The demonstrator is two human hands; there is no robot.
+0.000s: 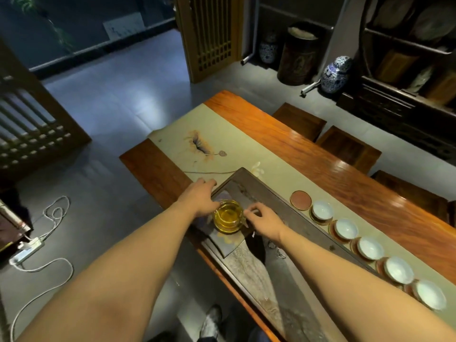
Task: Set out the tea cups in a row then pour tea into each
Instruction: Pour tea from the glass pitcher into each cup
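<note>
the glass pitcher (228, 216) of amber tea sits on the dark tea tray (291, 218), near its far end, and looks about full. the left hand (201, 197) curls against the pitcher's far-left side, fingers close together on or right at the glass; whether they truly clamp it, i cannot tell. the right hand (262, 219) is at the near-right rim with fingertips pinched together, perhaps on the handle or a small lid, which is too blurred to name. beside the tray, on the pale table runner (222, 134), 5 white tea cups (370, 248) stand in a row on coasters, and 1 bare coaster (300, 200) ends the line. the cups look empty, so the setting-out seems nearly or fully done, and all pouring is left.
</note>
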